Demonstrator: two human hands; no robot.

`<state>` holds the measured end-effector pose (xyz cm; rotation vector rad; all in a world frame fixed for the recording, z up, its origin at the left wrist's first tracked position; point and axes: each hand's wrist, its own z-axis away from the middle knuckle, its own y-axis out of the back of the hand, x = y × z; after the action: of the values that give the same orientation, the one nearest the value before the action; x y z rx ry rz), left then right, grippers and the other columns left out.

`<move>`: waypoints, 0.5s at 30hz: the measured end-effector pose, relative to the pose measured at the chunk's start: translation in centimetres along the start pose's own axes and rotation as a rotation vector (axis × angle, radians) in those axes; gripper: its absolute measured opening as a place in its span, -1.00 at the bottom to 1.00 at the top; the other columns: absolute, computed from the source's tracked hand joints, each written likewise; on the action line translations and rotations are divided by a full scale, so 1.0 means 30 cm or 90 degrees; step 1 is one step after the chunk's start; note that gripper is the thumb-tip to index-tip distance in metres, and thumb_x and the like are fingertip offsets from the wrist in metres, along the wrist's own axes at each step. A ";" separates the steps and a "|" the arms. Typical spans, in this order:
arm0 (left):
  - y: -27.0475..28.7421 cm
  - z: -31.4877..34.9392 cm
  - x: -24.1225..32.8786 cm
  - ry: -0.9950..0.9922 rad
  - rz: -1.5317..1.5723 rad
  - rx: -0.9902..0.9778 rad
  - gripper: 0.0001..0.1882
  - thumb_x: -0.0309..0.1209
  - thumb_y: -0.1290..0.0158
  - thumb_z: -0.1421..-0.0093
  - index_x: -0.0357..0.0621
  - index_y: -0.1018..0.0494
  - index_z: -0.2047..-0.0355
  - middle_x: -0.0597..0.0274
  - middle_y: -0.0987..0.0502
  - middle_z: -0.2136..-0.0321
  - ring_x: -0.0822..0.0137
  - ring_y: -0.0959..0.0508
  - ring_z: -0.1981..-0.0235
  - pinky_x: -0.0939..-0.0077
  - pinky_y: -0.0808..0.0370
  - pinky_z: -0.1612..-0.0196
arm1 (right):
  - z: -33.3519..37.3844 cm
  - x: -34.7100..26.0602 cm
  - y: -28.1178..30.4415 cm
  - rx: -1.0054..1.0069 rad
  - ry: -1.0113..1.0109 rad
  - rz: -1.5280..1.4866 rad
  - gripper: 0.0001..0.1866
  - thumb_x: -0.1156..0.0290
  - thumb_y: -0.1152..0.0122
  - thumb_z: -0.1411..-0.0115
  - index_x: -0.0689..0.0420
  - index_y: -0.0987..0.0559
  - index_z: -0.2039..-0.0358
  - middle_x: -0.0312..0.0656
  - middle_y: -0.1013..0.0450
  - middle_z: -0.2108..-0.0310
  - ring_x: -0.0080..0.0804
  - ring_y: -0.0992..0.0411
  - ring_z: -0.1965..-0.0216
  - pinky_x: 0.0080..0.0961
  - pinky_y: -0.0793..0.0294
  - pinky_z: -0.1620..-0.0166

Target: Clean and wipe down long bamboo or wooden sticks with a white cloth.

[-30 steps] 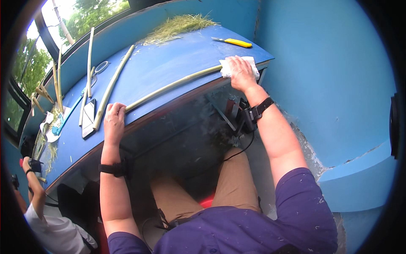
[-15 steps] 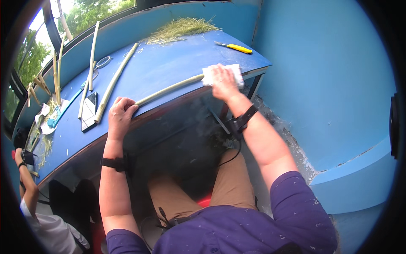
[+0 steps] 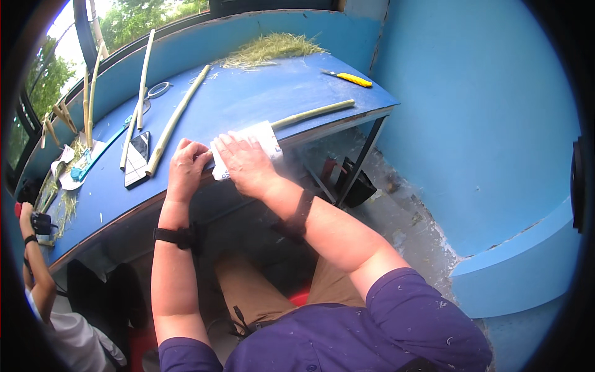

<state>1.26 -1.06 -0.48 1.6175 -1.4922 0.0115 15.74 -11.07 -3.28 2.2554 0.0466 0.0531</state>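
A pale, peeled bamboo stick [image 3: 316, 112] lies along the front edge of the blue table. My left hand [image 3: 186, 168] is closed at its near-left end, thumb and fingers pinching it. Just beside it, my right hand [image 3: 246, 166] presses a white printed sheet [image 3: 268, 141], which looks like the back of sandpaper, over the stick. The fingers lie close together on top of the sheet. Sheet and hand hide the stick's left part; its right part sticks out bare.
Further in on the blue table [image 3: 229, 105] are another stick [image 3: 180, 118], a phone [image 3: 137, 162], a tape ring [image 3: 158, 90], a yellow utility knife [image 3: 353, 79] and a heap of shavings [image 3: 273, 49]. At far left another person's hand [image 3: 26, 214] holds something. A blue wall [image 3: 483, 124] stands to the right.
My right hand has slid the white sheet leftward along the stick, from its right end to close beside my left hand. The stick's right end now shows. My left hand keeps its pinch.
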 end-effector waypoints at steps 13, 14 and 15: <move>0.002 -0.028 0.004 0.067 0.035 -0.020 -0.94 -0.52 -0.07 -0.18 -0.22 -0.43 0.34 0.33 -0.35 0.49 0.51 -0.36 0.44 0.63 -0.34 0.32 | 0.188 0.785 0.150 -0.132 -0.218 0.145 -0.33 0.44 0.01 -0.08 0.13 -0.19 -0.27 -0.11 -0.13 -0.28 -0.23 0.00 -0.34 -0.12 0.08 -0.33; 0.003 -0.033 0.000 0.056 0.009 -0.013 -0.94 -0.53 -0.09 -0.15 -0.22 -0.44 0.36 0.32 -0.35 0.49 0.49 -0.37 0.45 0.61 -0.35 0.34 | 0.182 0.837 0.168 -0.156 -0.250 0.151 -0.33 0.47 0.01 -0.08 0.11 -0.20 -0.26 -0.12 -0.13 -0.28 -0.25 -0.01 -0.34 -0.16 0.05 -0.33; -0.003 -0.033 0.001 0.047 -0.016 -0.007 -0.94 -0.53 -0.11 -0.13 -0.21 -0.46 0.38 0.32 -0.35 0.50 0.47 -0.38 0.46 0.58 -0.36 0.36 | 0.192 0.862 0.183 -0.143 -0.234 0.131 -0.31 0.54 0.01 -0.02 0.14 -0.21 -0.25 -0.13 -0.17 -0.25 -0.20 -0.06 -0.31 -0.26 0.01 -0.33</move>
<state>1.88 -0.50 0.06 1.6089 -1.4137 0.0482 41.96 -17.67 -2.09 2.0057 -0.3702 -0.2358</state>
